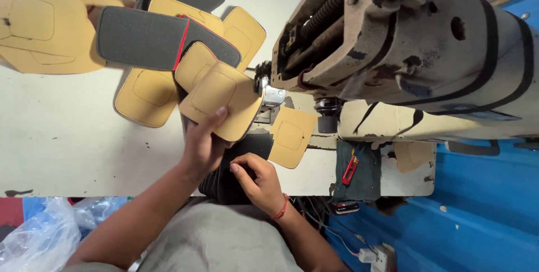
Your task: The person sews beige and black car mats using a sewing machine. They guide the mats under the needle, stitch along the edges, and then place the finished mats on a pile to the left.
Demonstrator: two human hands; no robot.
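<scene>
My left hand (pixel 203 144) grips a tan leather piece (pixel 220 99) with a stitched outline, holding it up beside the needle area (pixel 268 93) of an old cream sewing machine (pixel 404 42). My right hand (pixel 255 179) rests on a stack of black pieces (pixel 247 147) at the table's front edge, fingers curled over them. Another tan piece (pixel 291 135) lies flat under the machine head.
Several tan pieces (pixel 42 22) and dark grey pieces with red edging (pixel 143 39) lie fanned across the white table (pixel 62 137). Red snips (pixel 350 170) hang in a dark pouch at the table's front. A clear plastic bag (pixel 39 232) sits lower left; blue floor on the right.
</scene>
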